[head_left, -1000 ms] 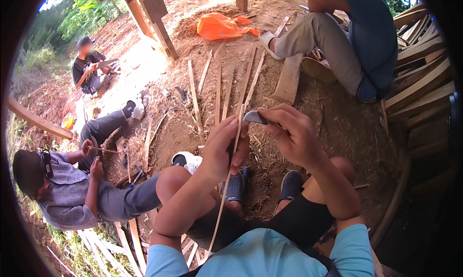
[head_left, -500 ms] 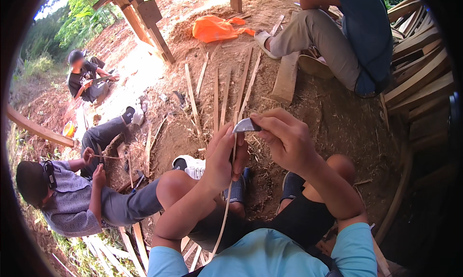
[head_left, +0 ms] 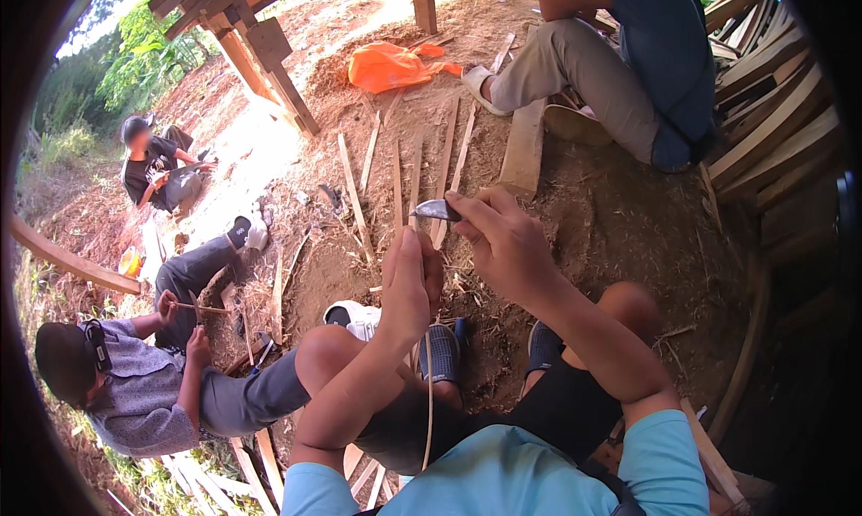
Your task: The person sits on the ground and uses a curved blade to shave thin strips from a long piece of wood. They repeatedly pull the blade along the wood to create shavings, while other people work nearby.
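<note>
A thin, pale wooden strip hangs down from my left hand, whose fingers are closed round it. The strip curves past my shoe toward my lap. With fingertips and thumb my right hand pinches a short knife blade, grey with a curved edge. No handle shows; the right fingers cover its rear end. The blade's tip is just above my left thumb, by the strip's upper end. Whether the blade touches the strip there I cannot tell.
Several flat wooden strips lie on the dirt ahead, near a thick plank and an orange bag. A co-worker at left holds a stick and a knife. Others sit at far left and upper right. Curved timber is stacked at right.
Both hands have shifted slightly left, the blade rising a little above the left thumb. The strip's lower part now hangs straighter. The co-worker at left has moved a knife against the stick.
</note>
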Tool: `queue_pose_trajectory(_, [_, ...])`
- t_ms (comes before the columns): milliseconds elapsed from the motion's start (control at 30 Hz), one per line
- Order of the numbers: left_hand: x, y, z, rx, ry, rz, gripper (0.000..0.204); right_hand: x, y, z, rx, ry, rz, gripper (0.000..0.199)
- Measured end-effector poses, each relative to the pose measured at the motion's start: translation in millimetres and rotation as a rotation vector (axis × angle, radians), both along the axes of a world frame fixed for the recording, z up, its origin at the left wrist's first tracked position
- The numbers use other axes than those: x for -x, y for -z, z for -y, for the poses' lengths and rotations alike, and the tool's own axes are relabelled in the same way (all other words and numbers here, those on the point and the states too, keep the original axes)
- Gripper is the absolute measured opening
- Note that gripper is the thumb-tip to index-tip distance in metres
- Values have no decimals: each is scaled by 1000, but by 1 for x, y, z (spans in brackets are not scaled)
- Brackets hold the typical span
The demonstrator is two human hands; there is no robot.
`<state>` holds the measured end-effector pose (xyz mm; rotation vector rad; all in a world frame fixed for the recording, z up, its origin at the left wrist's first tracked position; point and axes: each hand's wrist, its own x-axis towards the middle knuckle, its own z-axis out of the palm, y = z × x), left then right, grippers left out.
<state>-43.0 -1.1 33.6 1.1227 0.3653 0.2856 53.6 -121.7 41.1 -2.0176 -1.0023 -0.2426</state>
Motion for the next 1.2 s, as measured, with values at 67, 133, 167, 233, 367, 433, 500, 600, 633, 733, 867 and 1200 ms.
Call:
queue_pose_trajectory(67, [0, -8, 5, -129, 6, -19, 29, -8, 6, 0, 61, 79, -35, 24])
queue_pose_trajectory(133, [2, -7, 19, -248, 57, -12, 25, -37, 24, 3, 148, 218, -69, 24])
queue_pose_trajectory(167, [12, 6, 37, -299, 97, 1, 23, -54, 19, 12, 141, 318, -10, 24])
queue_pose_trajectory(233, [20, 6, 33, -413, 169, -11, 23, -63, 7, 24, 57, 399, 49, 23])
queue_pose_trajectory(367, [8, -4, 8, -334, 175, -15, 20, -35, -13, 43, -12, 191, 3, 23])
queue_pose_trajectory(433, [7, -21, 0, -176, 189, -80, 29, -16, -15, 42, -15, 86, -27, 23])
queue_pose_trajectory(500, [4, -29, -3, -85, 205, -149, 39, -3, -17, 37, -32, 4, -11, 26])
queue_pose_trajectory(600, [5, -33, -11, -80, 310, -141, 49, 6, -13, 32, -51, -26, -37, 32])
queue_pose_trajectory(633, [5, -32, -11, -77, 294, -152, 48, 7, -12, 32, -43, -23, -25, 33])
queue_pose_trajectory(733, [3, -27, -15, -52, 303, -49, 41, 4, -11, 30, -48, -37, 2, 35])
queue_pose_trajectory(867, [0, -30, -6, -78, 214, 4, 29, 1, -10, 29, -82, -78, 11, 34])
queue_pose_trajectory(1200, [-4, -17, -6, -38, 342, 89, 21, -12, -7, 41, -95, -153, 3, 26])
